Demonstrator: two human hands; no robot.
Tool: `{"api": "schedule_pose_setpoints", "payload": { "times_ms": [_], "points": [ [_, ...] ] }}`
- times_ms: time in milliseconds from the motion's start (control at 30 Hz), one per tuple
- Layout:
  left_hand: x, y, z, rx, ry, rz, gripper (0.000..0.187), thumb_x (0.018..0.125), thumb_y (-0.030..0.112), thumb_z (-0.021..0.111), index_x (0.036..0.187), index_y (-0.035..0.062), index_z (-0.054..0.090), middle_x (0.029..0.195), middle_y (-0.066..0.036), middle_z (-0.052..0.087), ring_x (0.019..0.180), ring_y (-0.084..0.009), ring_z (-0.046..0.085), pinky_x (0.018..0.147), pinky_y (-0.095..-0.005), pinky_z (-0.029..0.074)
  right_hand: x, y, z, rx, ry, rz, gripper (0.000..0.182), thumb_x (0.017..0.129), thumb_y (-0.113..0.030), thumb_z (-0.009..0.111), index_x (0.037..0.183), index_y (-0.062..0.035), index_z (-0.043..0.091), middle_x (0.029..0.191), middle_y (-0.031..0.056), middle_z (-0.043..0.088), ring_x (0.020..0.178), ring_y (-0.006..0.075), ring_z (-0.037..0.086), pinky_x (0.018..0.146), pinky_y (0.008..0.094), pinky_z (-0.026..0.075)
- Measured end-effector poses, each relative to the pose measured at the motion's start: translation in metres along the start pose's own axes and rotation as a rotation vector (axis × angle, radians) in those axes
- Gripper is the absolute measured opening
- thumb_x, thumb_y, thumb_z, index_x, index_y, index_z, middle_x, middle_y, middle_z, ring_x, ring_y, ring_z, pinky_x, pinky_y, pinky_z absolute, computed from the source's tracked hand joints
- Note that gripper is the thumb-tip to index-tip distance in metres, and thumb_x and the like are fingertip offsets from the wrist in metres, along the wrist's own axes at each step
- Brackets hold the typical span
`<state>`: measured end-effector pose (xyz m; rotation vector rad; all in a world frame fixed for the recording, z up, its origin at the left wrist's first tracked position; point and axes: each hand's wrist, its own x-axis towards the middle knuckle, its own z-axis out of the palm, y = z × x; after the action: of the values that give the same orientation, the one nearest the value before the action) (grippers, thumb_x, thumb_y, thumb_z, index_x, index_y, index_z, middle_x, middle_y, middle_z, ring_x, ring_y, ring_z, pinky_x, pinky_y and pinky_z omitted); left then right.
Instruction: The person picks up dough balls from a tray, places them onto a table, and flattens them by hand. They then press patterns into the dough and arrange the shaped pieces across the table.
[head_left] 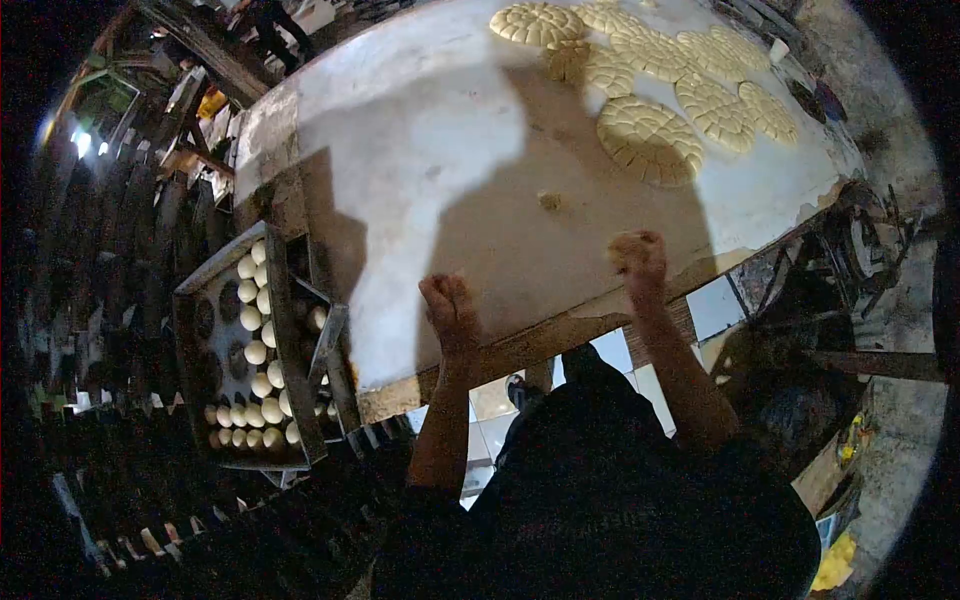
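Over the near part of the worktable (400, 130), in my own shadow, both hands are held apart. My left hand (450, 308) has its fingers curled closed; whatever may be inside is hidden. Curled too is my right hand (642, 260), near the table's front edge, and the dim light hides what it may hold. A small lump that looks like dough (550, 202) lies on the surface beyond and between the hands. Farther back, a round, flat dough piece (650, 140) with a petal-like cut pattern is the nearest of several such rounds.
Left of the table stands a deep tray (222, 258) with several pale dough balls (255, 352) lining its side and near end. More patterned dough rounds (715, 110) cover the far right of the table. Dark slatted wood fills the left side; tiles (714, 308) show below the front edge.
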<state>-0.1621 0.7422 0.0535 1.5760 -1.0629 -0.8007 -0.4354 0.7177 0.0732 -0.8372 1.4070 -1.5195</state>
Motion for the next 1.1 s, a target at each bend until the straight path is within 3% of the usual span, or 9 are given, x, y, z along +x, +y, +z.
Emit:
{"api": "schedule_pose_setpoints", "payload": {
  "times_ms": [33, 100, 200, 433, 600, 733, 800, 867, 1100],
  "points": [
    [-0.003, -0.008, -0.006, 0.097, 0.057, -0.069, 0.017, 0.092, 0.019, 0.057, 0.097, 0.0030, 0.054, 0.088, -0.013, 0.055, 0.078, -0.0299, 0.057, 0.080, -0.0409, 0.047, 0.008, 0.011, -0.015, -0.031, 0.017, -0.050, 0.024, 0.091, -0.022, 0.061, 0.103, -0.0044, 0.049, 0.091, 0.0086, 0.058, 0.081, 0.0160, 0.057, 0.067, 0.0338, 0.048],
    [-0.019, -0.073, -0.019, 0.515, -0.191, 0.569, 0.015, 0.089, 0.019, 0.059, 0.094, 0.0054, 0.054, 0.091, -0.013, 0.055, 0.084, -0.0342, 0.055, 0.084, -0.0448, 0.043, 0.032, 0.036, -0.047, -0.087, 0.043, -0.159, 0.025, 0.089, -0.025, 0.061, 0.097, -0.0040, 0.050, 0.092, 0.0110, 0.055, 0.087, 0.0208, 0.055, 0.076, 0.0400, 0.046],
    [0.010, -0.030, -0.036, 0.990, -0.365, 0.930, 0.017, 0.084, 0.021, 0.064, 0.093, 0.0087, 0.056, 0.092, -0.013, 0.055, 0.091, -0.0370, 0.052, 0.085, -0.0487, 0.041, 0.062, 0.054, -0.097, -1.339, -0.626, -1.031, 0.022, 0.086, -0.022, 0.061, 0.090, -0.0037, 0.049, 0.093, 0.0163, 0.049, 0.092, 0.0324, 0.050, 0.086, 0.0482, 0.038],
    [0.082, -0.044, 0.092, 0.587, 0.002, 0.267, 0.022, 0.079, 0.029, 0.070, 0.091, 0.0122, 0.060, 0.096, -0.013, 0.058, 0.097, -0.0375, 0.052, 0.087, -0.0527, 0.039, 0.123, 0.065, 0.005, -0.950, -0.476, -0.735, 0.033, 0.078, -0.025, 0.065, 0.094, 0.0007, 0.052, 0.100, 0.0239, 0.049, 0.100, 0.0429, 0.047, 0.098, 0.0555, 0.033],
    [-0.010, -0.078, 0.098, 0.873, -0.373, 0.584, 0.017, 0.088, 0.022, 0.057, 0.097, 0.0084, 0.062, 0.096, -0.015, 0.059, 0.097, -0.0343, 0.055, 0.095, -0.0502, 0.039, 0.069, 0.066, -0.040, -0.941, -1.134, -0.858, 0.031, 0.083, -0.019, 0.058, 0.100, 0.0066, 0.055, 0.104, 0.0258, 0.054, 0.109, 0.0452, 0.047, 0.105, 0.0587, 0.029],
    [0.031, -0.049, 0.027, 1.203, -0.467, 0.389, 0.022, 0.089, 0.022, 0.057, 0.106, 0.0087, 0.063, 0.104, -0.013, 0.061, 0.099, -0.0355, 0.055, 0.092, -0.0502, 0.040, 0.145, 0.070, -0.061, -1.157, -0.965, -0.851, 0.029, 0.082, -0.018, 0.059, 0.099, 0.0048, 0.057, 0.102, 0.0248, 0.055, 0.106, 0.0438, 0.049, 0.107, 0.0560, 0.029],
    [0.085, -0.053, 0.050, 0.947, 0.011, 0.621, 0.020, 0.089, 0.023, 0.057, 0.098, 0.0070, 0.062, 0.101, -0.013, 0.062, 0.094, -0.0344, 0.055, 0.087, -0.0495, 0.041, 0.181, 0.053, -0.020, -1.140, -0.852, -0.774, 0.029, 0.078, -0.019, 0.059, 0.098, 0.0023, 0.060, 0.102, 0.0248, 0.058, 0.110, 0.0441, 0.050, 0.109, 0.0564, 0.027],
    [0.110, -0.044, 0.094, 0.821, -0.035, 0.350, 0.019, 0.088, 0.022, 0.057, 0.096, 0.0049, 0.060, 0.099, -0.015, 0.062, 0.091, -0.0340, 0.055, 0.086, -0.0493, 0.041, 0.165, 0.058, 0.024, -1.097, -0.842, -0.647, 0.031, 0.078, -0.019, 0.059, 0.098, 0.0040, 0.059, 0.104, 0.0255, 0.058, 0.112, 0.0453, 0.049, 0.109, 0.0567, 0.027],
    [0.037, -0.048, 0.053, 1.111, -0.326, 0.632, 0.022, 0.086, 0.024, 0.060, 0.095, 0.0038, 0.059, 0.095, -0.014, 0.059, 0.096, -0.0330, 0.056, 0.091, -0.0516, 0.039, 0.151, 0.082, -0.041, -1.024, -0.972, -0.881, 0.024, 0.077, -0.014, 0.063, 0.093, 0.0004, 0.053, 0.100, 0.0255, 0.053, 0.107, 0.0449, 0.049, 0.109, 0.0553, 0.027]
  ]
}}
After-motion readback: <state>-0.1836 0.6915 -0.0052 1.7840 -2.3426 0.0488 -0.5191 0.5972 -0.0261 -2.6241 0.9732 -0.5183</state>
